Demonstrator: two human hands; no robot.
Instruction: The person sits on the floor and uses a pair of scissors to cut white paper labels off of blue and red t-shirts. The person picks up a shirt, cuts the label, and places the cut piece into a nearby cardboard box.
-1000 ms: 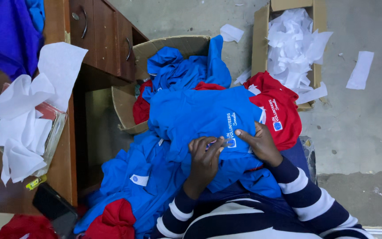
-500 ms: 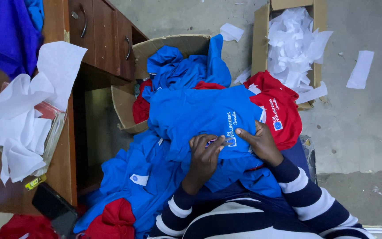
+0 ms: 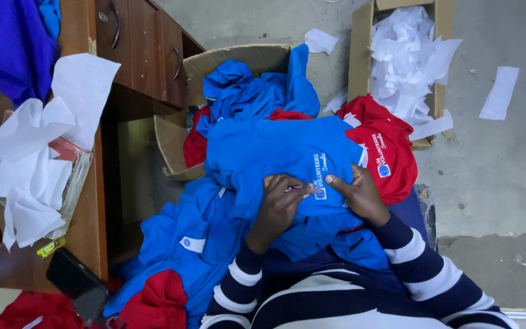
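The step in hand appeared to be work on the printed chest area of a blue shirt point(image 3: 275, 152), which lay spread over the person's lap on top of a heap of further blue and red garments point(image 3: 178, 256). Both hands met at the small white emblem near the right edge of that shirt.

The left hand point(image 3: 278, 204) was curled, its fingers bent down onto the cloth just beside the emblem; something small and pale showed at the fingertips, but what it was could not be made out. The hand looked to be pinching the fabric or that small item, not clenched hard. The right hand point(image 3: 360, 195) lay more open, forefinger stretched toward the emblem and pressing the cloth flat, with the palm resting near the red shirt point(image 3: 385, 152) beneath.

By judgement, the next move called for fine fingertip control at the emblem while the right hand kept the fabric taut.

A cardboard box point(image 3: 257, 58) holding more blue shirts stood beyond the lap, beside the wooden desk point(image 3: 86, 213). A second box of white paper point(image 3: 409, 55) stood at the far right.
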